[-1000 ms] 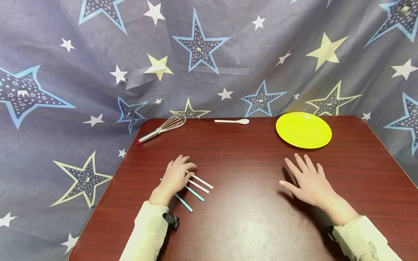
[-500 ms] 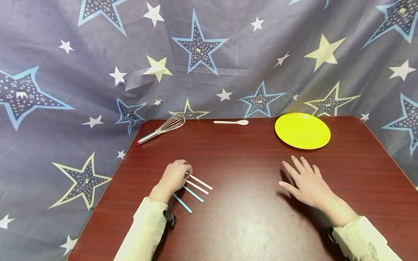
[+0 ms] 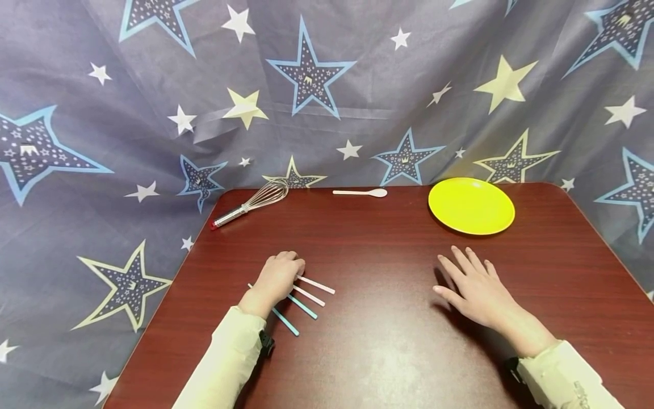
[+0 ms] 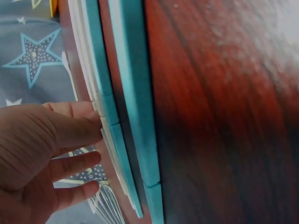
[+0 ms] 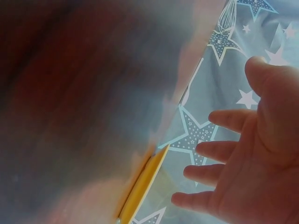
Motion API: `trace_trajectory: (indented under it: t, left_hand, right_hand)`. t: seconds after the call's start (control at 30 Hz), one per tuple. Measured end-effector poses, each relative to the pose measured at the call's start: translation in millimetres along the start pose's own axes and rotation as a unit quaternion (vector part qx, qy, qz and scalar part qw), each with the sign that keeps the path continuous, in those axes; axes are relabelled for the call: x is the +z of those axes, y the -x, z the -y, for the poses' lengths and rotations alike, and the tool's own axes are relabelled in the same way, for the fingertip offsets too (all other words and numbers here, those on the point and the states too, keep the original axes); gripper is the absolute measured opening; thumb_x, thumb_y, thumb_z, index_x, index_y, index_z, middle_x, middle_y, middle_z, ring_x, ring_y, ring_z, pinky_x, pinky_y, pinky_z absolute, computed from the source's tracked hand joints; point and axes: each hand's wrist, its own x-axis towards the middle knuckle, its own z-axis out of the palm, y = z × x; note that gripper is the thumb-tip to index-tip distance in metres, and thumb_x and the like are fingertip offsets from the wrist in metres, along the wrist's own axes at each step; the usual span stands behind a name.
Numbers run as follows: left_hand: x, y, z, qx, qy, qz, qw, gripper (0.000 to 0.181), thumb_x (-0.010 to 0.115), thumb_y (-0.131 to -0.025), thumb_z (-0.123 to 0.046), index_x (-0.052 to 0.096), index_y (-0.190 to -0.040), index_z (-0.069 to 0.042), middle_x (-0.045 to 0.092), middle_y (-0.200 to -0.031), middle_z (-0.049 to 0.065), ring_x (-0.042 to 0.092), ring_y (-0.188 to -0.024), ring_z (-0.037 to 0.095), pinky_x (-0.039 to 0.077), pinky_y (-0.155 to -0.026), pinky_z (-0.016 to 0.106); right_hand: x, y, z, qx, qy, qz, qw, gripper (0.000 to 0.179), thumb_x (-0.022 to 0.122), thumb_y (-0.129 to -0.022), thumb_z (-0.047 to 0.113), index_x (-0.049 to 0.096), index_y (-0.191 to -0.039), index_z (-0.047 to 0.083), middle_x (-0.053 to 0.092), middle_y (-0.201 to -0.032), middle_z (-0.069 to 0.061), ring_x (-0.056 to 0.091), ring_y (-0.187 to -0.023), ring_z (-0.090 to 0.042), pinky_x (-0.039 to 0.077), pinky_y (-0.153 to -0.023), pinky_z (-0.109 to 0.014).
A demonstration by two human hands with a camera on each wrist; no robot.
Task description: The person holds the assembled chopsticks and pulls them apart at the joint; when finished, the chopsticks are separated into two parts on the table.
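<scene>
Two pale pink chopsticks and two teal ones lie slanted side by side at the table's left middle. My left hand (image 3: 276, 277) pinches the farthest pale chopstick (image 3: 318, 284) between thumb and index finger; its other end points towards the table's middle. Beside it lie the second pale chopstick (image 3: 310, 296), a teal chopstick (image 3: 304, 307) and the nearest teal chopstick (image 4: 135, 93). The hand covers their far-left parts. On the right, my right hand (image 3: 475, 292) is spread palm down over the table, fingers straight, holding nothing, a little nearer than the yellow plate (image 3: 471, 205).
A whisk (image 3: 252, 203) with a red-tipped handle lies at the back left of the brown table (image 3: 378, 255). A white spoon (image 3: 360, 193) lies along the back edge. Behind the table hangs a grey star-patterned cloth (image 3: 357, 74).
My left fingers have come down and closed on the farthest pale chopstick, which has shifted slightly away from the others. The right hand has stayed almost still.
</scene>
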Motion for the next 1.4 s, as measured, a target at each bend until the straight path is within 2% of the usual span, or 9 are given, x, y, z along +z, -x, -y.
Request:
trace_trajectory:
  t: [0.3,0.6,0.73,0.93,1.2,1.4]
  left_hand:
    - [-4.2,1.1,-5.3,0.016,0.012,-0.018,0.9996,0.027,0.072,-0.077,0.003,0.052,-0.074,-0.015,0.047,-0.082,0.001,0.053,-0.080,0.025,0.044,-0.070,0.043]
    - [-10.4,-0.3,-17.0,0.049,0.011,-0.071,0.9962,0.031,0.070,-0.080,0.005,0.045,-0.079,-0.014,0.050,-0.060,-0.003,0.058,-0.060,0.018,0.047,-0.062,0.039]
    - [-14.2,-1.1,-28.1,0.050,0.035,-0.076,0.9952,0.029,0.069,-0.081,0.004,0.046,-0.083,-0.014,0.049,-0.060,-0.004,0.052,-0.054,0.019,0.044,-0.055,0.035]
    - [-19.0,-4.7,-49.0,0.066,0.060,-0.088,0.9921,0.025,0.064,-0.085,0.003,0.047,-0.089,-0.014,0.048,-0.063,-0.005,0.049,-0.053,0.017,0.045,-0.052,0.034]
    - [-18.8,-7.8,-78.9,0.108,0.065,-0.099,0.9872,0.027,0.062,-0.083,0.005,0.045,-0.092,-0.014,0.047,-0.064,-0.007,0.045,-0.053,0.012,0.043,-0.050,0.029]
    - [-14.8,-8.8,-96.8,0.132,0.082,-0.110,0.9818,0.017,0.063,-0.091,-0.006,0.048,-0.095,-0.013,0.054,-0.068,-0.006,0.051,-0.054,0.012,0.045,-0.051,0.030]
  right_hand:
    - [-1,0.9,3,-0.005,0.000,0.006,1.0000,0.068,0.058,-0.093,0.050,0.046,-0.143,0.005,0.032,-0.149,-0.028,0.028,-0.134,-0.054,0.023,-0.098,-0.072]
    - [1,-0.1,7,-0.010,0.000,0.004,0.9999,0.066,0.057,-0.094,0.049,0.046,-0.143,0.005,0.033,-0.149,-0.028,0.029,-0.133,-0.054,0.024,-0.098,-0.072]
    - [2,-0.8,10,-0.016,-0.001,0.004,0.9999,0.067,0.057,-0.094,0.049,0.046,-0.143,0.006,0.033,-0.148,-0.028,0.031,-0.132,-0.054,0.025,-0.097,-0.072]
    - [2,-3.3,17,-0.031,-0.013,-0.008,0.9994,0.062,0.059,-0.095,0.042,0.044,-0.144,0.006,0.034,-0.150,-0.026,0.032,-0.134,-0.050,0.025,-0.100,-0.070]
    - [3,-9.2,30,-0.079,-0.021,-0.064,0.9946,0.058,0.065,-0.092,0.028,0.047,-0.142,0.004,0.043,-0.144,-0.024,0.041,-0.130,-0.046,0.032,-0.100,-0.065]
    - [4,-14.8,39,-0.125,-0.044,-0.106,0.9855,0.060,0.071,-0.087,0.024,0.050,-0.139,0.001,0.048,-0.139,-0.026,0.048,-0.125,-0.044,0.038,-0.097,-0.059]
